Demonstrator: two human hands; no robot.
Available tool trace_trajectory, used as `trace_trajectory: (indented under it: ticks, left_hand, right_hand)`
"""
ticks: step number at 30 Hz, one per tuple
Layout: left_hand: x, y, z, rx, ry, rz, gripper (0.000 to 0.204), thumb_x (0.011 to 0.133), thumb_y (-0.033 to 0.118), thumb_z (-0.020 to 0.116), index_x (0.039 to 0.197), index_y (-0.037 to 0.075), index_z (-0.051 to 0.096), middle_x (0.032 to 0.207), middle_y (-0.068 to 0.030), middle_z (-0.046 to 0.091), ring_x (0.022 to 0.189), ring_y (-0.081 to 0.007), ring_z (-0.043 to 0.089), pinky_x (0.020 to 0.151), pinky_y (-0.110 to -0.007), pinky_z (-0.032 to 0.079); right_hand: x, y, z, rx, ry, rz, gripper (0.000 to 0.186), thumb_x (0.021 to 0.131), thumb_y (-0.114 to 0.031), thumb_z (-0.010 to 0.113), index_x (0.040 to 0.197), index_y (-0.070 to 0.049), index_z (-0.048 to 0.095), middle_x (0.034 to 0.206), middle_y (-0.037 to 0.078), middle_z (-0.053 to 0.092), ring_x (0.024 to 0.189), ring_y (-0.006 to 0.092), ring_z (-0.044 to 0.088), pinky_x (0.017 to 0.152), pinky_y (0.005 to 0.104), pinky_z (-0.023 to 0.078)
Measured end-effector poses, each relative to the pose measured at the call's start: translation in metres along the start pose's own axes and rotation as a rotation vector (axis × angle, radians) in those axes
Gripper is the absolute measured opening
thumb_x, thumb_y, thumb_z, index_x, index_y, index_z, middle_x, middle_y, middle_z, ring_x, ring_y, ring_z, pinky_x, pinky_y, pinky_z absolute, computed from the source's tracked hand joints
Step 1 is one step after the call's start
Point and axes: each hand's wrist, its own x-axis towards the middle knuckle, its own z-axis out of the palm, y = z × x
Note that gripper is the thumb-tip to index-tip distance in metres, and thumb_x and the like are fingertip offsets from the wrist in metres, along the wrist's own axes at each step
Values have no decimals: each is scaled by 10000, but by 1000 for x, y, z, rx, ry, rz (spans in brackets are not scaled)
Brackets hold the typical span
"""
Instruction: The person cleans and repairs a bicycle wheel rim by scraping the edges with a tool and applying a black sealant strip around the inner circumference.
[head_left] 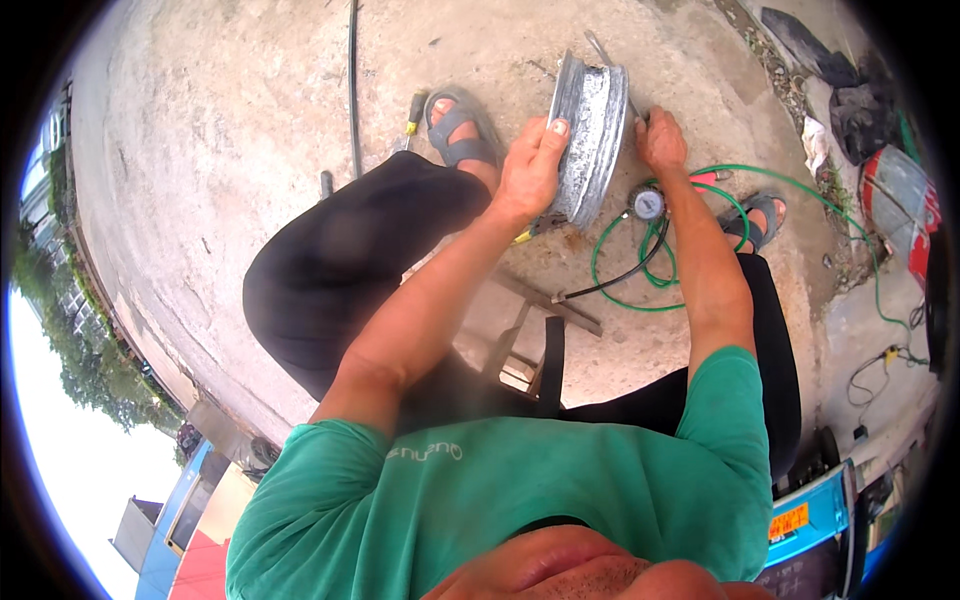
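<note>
A bare metal wheel rim (588, 140), grey and scuffed with whitish patches, stands on edge over the concrete between my feet. My left hand (530, 170) is closed on its left edge, thumb lying over the flange. To the right of the rim, my right hand (662, 142) closes round a thin grey metal bar (636, 108). A bent grey end shows above the rim; whether it belongs to the same bar is hidden. Just below my right hand lies a round pressure gauge (648, 203) with a black hose. Loops of green air hose (610, 290) surround it.
A yellow-and-black-handled screwdriver (414, 112) lies by my left foot. A long black strip (354, 90) stretches across the concrete. Beneath me is a low wooden stool (530, 320). On the right sit a red-and-grey container (900, 210) and dark rags (855, 110).
</note>
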Motion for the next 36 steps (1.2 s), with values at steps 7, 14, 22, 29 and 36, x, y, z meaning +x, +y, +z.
trace_trajectory:
  ticks: [7, 14, 22, 29, 36]
  left_hand:
    - [-11, 37, 1, 40, 46, -51, 589, 1042, 534, 501, 1169, -10, 690, 1091, -239, 695, 1056, -353, 652, 950, -419, 473]
    - [-26, 18, -7, 112, 28, -180, 813, 1011, 683, 381, 1308, -25, 651, 1326, -301, 636, 1312, -449, 555, 1093, -470, 412]
    - [-72, -11, 10, 128, -20, -19, 692, 1040, 598, 415, 1221, -22, 665, 1235, -320, 650, 1224, -484, 573, 1033, -508, 435]
    - [-94, -13, 11, 19, 38, -34, 607, 1041, 540, 446, 1175, -8, 669, 1155, -314, 666, 1147, -486, 613, 978, -519, 457]
    - [-115, -22, 6, 134, -44, 78, 626, 1038, 564, 433, 1148, -2, 678, 1046, -306, 691, 1069, -498, 642, 926, -524, 481]
  right_hand:
    - [-76, -15, -58, 585, -65, 293, 349, 976, -222, 590, 1207, 38, 623, 976, 210, 726, 834, 338, 690, 784, 441, 531]
    - [-278, -113, -189, 791, -67, 199, 483, 1022, -83, 509, 1504, -73, 468, 902, 31, 639, 667, 93, 553, 551, 264, 443]
    - [-442, -129, -97, 588, 67, 164, 473, 1027, -114, 513, 1499, -80, 513, 883, 85, 590, 774, 166, 547, 748, 342, 496]
    - [-460, -166, -121, 613, -56, 314, 441, 1025, -115, 495, 1449, -2, 530, 1396, 277, 596, 1335, 392, 563, 1103, 412, 438]
    - [-376, -162, -109, 636, 112, 159, 444, 1024, -101, 489, 1455, -2, 530, 1386, 276, 607, 1330, 380, 568, 1124, 404, 417]
